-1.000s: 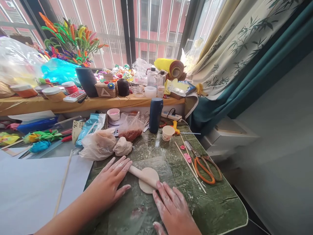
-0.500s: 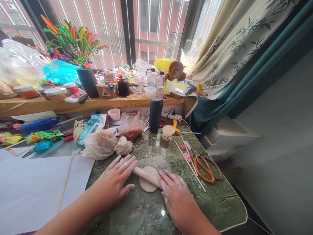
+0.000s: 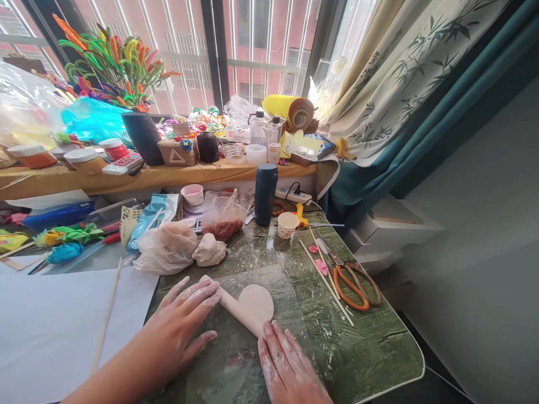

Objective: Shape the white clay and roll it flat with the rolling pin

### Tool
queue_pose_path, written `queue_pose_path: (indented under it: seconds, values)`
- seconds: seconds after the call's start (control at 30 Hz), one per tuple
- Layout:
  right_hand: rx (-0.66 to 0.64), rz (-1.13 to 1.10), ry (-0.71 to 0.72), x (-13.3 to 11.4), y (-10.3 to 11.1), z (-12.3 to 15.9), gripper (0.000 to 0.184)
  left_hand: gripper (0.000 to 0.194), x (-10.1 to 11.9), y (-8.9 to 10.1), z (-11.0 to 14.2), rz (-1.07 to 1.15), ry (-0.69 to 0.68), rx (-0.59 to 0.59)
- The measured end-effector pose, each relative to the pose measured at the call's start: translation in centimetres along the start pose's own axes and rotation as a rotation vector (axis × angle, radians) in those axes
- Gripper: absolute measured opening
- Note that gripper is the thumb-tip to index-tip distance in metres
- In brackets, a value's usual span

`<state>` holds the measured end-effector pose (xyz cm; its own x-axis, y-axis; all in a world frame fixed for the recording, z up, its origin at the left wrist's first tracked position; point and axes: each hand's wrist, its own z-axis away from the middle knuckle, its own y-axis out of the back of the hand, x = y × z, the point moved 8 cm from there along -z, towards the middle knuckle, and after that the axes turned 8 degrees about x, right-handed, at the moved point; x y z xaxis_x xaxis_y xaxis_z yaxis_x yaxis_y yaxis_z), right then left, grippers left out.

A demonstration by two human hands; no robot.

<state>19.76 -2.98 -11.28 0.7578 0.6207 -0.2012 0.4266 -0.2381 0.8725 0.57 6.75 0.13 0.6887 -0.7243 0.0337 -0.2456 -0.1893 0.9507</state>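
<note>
A pale rolling pin [image 3: 238, 312] lies slantwise across the near left edge of a flat round piece of clay or dough [image 3: 258, 301]. On the pin's far left end rest the stretched fingers of my left hand [image 3: 187, 317], thumb apart. My right hand [image 3: 286, 362] lies flat over the near right end, fingers straight and dusted with white. Neither hand wraps round the pin. Beneath them is a clear sheet [image 3: 290, 294] on the green tabletop. A pale lump of the same-looking material [image 3: 209, 250] sits just beyond my left hand.
Scissors [image 3: 351, 283] and thin sticks [image 3: 326, 283] lie on the right. Behind stand a paper cup [image 3: 288, 225], a dark blue cylinder [image 3: 265, 196] and plastic bags [image 3: 166, 247]. White paper [image 3: 54, 325] covers the left side. A cluttered ledge [image 3: 177, 178] runs below the window.
Both hands have rolled the pin toward me and to the left, from the middle of the round piece to its near left edge. The view has shifted slightly.
</note>
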Motion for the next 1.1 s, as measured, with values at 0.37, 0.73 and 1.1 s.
queue_pose_path:
  seconds: [0.37,0.73,1.1]
  values:
    - [-0.203,-0.067,-0.053,3.5,5.3,-4.7,0.063,0.038,0.1,-0.1,0.7,-0.017,0.084,0.022]
    - [-0.355,-0.183,-0.091,7.7,5.3,-13.2,0.053,0.089,3.6,-2.1,3.9,-0.152,0.192,0.079]
    - [-0.358,-0.158,-0.166,8.0,4.2,-14.8,0.057,0.104,2.6,-2.3,3.4,-0.127,0.17,-0.033]
